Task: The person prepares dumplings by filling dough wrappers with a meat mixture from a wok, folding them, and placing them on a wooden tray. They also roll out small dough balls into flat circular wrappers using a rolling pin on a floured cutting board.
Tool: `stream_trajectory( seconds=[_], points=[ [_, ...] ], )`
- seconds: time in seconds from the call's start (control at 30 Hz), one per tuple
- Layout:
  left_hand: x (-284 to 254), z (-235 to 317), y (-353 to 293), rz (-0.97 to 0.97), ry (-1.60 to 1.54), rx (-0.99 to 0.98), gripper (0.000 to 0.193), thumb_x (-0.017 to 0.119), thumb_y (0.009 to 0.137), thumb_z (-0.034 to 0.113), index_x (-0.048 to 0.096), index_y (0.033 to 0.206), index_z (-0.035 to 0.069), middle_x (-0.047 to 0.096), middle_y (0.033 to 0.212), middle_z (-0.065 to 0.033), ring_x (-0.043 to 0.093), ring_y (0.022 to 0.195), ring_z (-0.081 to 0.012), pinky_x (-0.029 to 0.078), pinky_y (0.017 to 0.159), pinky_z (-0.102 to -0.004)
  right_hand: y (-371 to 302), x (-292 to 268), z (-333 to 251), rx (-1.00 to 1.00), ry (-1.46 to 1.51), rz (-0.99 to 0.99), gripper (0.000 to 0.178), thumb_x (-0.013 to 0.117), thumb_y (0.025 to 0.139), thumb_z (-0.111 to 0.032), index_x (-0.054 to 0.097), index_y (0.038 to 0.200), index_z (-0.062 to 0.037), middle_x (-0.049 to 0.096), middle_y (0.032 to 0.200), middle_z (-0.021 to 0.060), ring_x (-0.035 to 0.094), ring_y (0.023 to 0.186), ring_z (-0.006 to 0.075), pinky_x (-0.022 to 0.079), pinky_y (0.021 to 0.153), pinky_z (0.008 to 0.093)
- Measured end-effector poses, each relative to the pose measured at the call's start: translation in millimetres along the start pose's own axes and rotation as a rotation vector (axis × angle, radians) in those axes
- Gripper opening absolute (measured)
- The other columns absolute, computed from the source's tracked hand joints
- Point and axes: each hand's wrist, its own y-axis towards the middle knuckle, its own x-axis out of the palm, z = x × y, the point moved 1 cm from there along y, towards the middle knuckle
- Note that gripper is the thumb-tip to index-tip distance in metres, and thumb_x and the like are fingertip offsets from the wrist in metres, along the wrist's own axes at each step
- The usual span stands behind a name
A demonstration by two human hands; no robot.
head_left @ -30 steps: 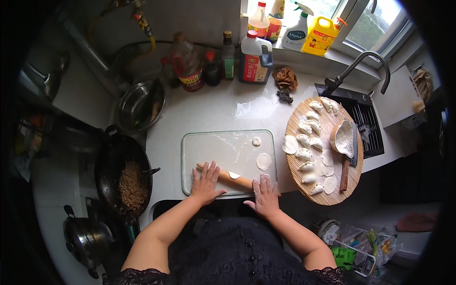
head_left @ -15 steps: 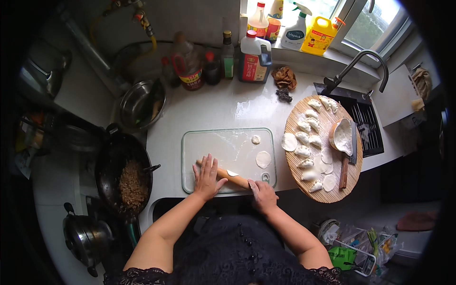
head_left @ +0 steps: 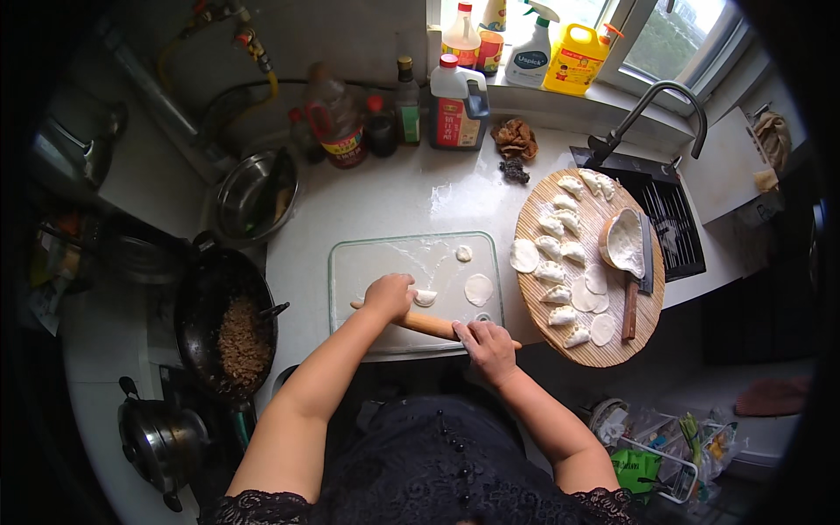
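A clear glass cutting board (head_left: 385,254) lies on the counter before me. Across its near side rests a wooden rolling pin (head_left: 426,324), its right part gripped by my right hand (head_left: 488,349). My left hand (head_left: 390,296) is closed with curled fingers at the left edge of a small dough wrapper (head_left: 425,298), just beyond the pin; its thumb is hidden. Farther right on the board are a rolled round wrapper (head_left: 478,290) and a small flattened dough piece (head_left: 464,254).
Right of the board, a round wooden tray (head_left: 547,322) carries dumplings (head_left: 550,271), wrappers (head_left: 603,329), a flour bowl (head_left: 623,245) and a cleaver (head_left: 630,311). A wok (head_left: 197,337) of minced filling (head_left: 244,339) stands left. Bottles (head_left: 459,109) line the back; a sink (head_left: 678,214) lies far right.
My left hand has gone from lying spread on the rolling pin to curling at the wrapper beyond it. The pin has rolled nearer me, uncovering more of the wrapper. My right hand stays on the pin.
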Motion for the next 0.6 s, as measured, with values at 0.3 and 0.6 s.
stream_trajectory(
  seconds=[0.3,0.6],
  points=[
    [14.8,48.5,12.2,0.003,0.256,0.018,0.046,0.074,0.076,0.041,0.067,0.106,0.007,0.060,0.110,-0.0165,0.059,0.107,-0.0308,0.051,0.088,-0.0417,-8.8,4.7,-7.0,0.027,0.023,-0.028,0.040,0.057,0.080,-0.011,0.061,0.120,-0.0109,0.056,0.089,0.0023,0.055,0.076,0.0183,0.043,0.063,0.0321],
    [-0.2,38.7,17.0,-0.097,0.324,0.090,0.034,0.066,0.080,0.036,0.070,0.092,0.005,0.068,0.098,-0.0163,0.065,0.094,-0.0333,0.054,0.081,-0.0440,-15.6,6.0,-3.0,0.090,0.052,0.011,0.041,0.059,0.079,-0.010,0.061,0.120,-0.0102,0.057,0.090,0.0028,0.057,0.078,0.0194,0.045,0.065,0.0327]
  ],
)
